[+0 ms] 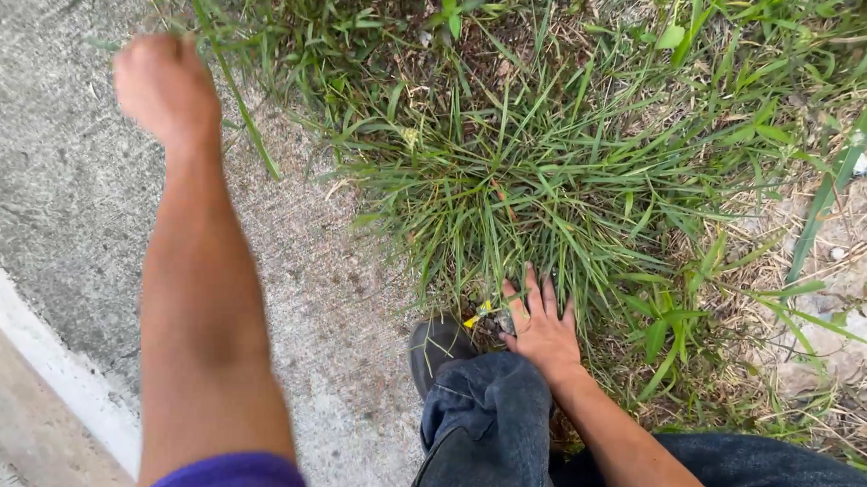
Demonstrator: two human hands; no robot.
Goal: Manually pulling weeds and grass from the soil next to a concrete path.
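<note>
Outdoors, one dense green grass clump (528,187): right hand (542,331) presses its base, fingers spread, holding nothing; left hand (164,85) raised, seemingly fisted; one black shoe (435,347).

right hand (542,331) spread in grass clump (537,192) | left hand (164,85) fisted

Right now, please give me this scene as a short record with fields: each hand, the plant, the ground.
left hand: closed in a fist, raised over the concrete, holding nothing visible
right hand: fingers spread, pressed into the base of the grass clump
grass clump: green, dense, long blades
concrete: grey, left side
shoe: dark, beside right hand
</note>
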